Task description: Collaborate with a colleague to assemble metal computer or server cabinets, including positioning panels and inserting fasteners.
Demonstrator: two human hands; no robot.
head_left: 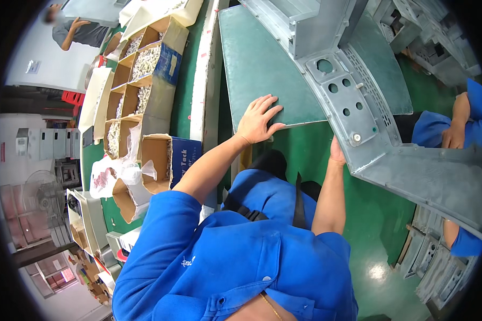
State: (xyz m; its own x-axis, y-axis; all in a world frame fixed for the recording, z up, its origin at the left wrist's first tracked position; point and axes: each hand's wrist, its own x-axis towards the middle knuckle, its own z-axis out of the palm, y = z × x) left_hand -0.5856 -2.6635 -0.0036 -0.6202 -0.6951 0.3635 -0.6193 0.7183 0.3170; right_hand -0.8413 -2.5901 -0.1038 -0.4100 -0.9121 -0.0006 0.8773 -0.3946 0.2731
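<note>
A large grey metal housing (365, 115) with round holes and a slotted vent strip rests partly over a green-topped table board (265, 59). My left hand (258, 120) lies on the board near its front edge, fingers stretched out and holding nothing. At the housing's near left edge, my right hand (336, 152) grips the metal from below; some of its fingers are hidden behind the panel. One side of the housing extends toward the lower right, and an upright part rises at the top.
To the left, divided cardboard boxes (144, 64) hold many small pale parts. A plastic bag (124, 171) lies by them. People in blue (455, 131) and grey (80, 35) are nearby. More grey metal housings (442, 251) stand on the right. A fan (42, 198) is at far left.
</note>
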